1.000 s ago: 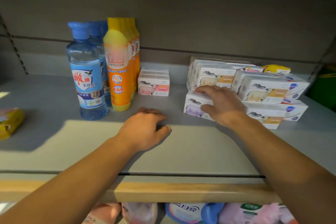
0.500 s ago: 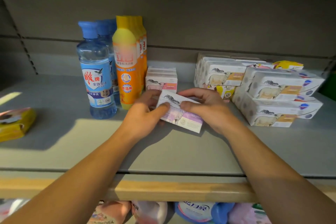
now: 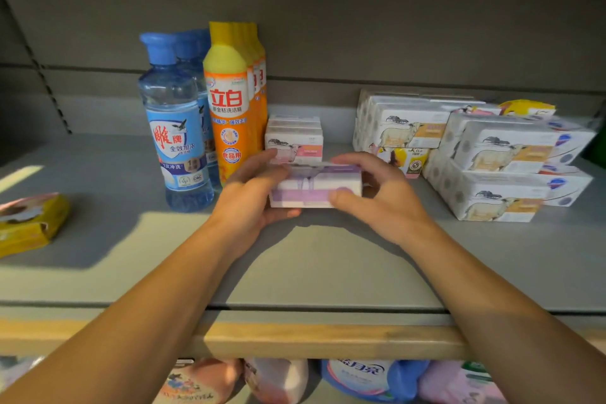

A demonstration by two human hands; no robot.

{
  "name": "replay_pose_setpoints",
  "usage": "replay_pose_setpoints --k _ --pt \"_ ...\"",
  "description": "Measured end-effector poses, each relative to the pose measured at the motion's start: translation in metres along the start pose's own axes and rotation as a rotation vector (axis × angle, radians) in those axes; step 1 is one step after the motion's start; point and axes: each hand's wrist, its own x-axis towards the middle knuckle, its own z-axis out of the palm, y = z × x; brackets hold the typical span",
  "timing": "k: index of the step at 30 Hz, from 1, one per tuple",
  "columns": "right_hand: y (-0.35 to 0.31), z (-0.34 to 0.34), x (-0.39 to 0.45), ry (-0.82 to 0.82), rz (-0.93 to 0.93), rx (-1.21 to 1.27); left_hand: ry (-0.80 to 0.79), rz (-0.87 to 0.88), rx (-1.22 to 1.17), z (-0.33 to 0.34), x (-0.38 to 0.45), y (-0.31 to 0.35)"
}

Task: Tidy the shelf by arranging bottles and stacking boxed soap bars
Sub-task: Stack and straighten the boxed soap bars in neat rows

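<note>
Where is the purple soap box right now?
Mid-shelf in the head view: the purple soap box is gripped between the left hand and right hand, just in front of the pink soap box stack.

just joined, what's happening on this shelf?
A person is tidying a shop shelf. Both hands, left hand and right hand, hold one purple soap box by its ends, in front of a small stack of pink soap boxes beside the orange bottles and blue bottles. A bigger, messier pile of boxed soaps sits to the right. A yellow packet lies at far left. The purple box is not yet stacked.
</note>
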Motion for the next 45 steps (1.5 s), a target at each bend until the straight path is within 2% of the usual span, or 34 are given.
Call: replay_pose_setpoints --k 3,5,7,10,12,14,16,20,22,27,31,34,37,41,45 --pt "0.001 0.0 0.004 0.13 0.279 0.242 -0.203 0.03 -0.079 0.001 -0.005 0.003" --pt "-0.001 -0.002 0.005 0.134 0.448 0.311 -0.269 0.153 0.172 0.001 -0.009 0.001" --pt "0.0 -0.005 0.005 0.039 0.53 0.341 -0.197 0.28 0.505 0.002 -0.009 -0.001" --pt "0.001 -0.006 0.004 -0.113 0.578 0.521 -0.093 0.361 0.606 -0.001 -0.006 -0.002" --pt "0.003 -0.007 0.005 -0.135 0.528 0.6 -0.027 0.338 0.561 -0.003 -0.004 -0.002" --pt "0.004 -0.008 0.006 -0.106 0.452 0.55 0.049 0.273 0.558 -0.004 -0.003 -0.002" --pt "0.003 -0.008 0.005 -0.102 0.44 0.479 0.049 0.181 0.497 -0.003 -0.002 -0.002" --pt "0.002 -0.004 0.005 -0.081 0.711 0.626 0.036 0.072 0.395 -0.002 0.0 -0.001" --pt "0.004 -0.004 0.007 -0.058 0.778 0.665 0.021 0.053 0.393 -0.002 0.002 -0.002" --pt "0.007 -0.006 0.008 -0.079 0.729 0.601 0.016 0.074 0.379 -0.004 0.004 -0.005" --pt "0.01 -0.012 0.007 -0.061 0.487 0.469 0.024 0.159 0.409 -0.009 0.005 -0.006" --pt "0.007 -0.013 0.006 -0.036 0.347 0.419 -0.051 0.136 0.296 -0.007 0.003 -0.005" --pt "0.004 -0.015 0.004 -0.032 0.299 0.495 -0.101 0.09 0.17 -0.005 0.001 -0.003" --pt "0.003 -0.014 0.004 -0.032 0.309 0.541 -0.039 0.04 0.008 -0.003 0.001 0.0" --pt "0.008 -0.004 0.005 -0.003 0.262 0.501 -0.022 0.095 0.088 -0.001 0.001 -0.004"
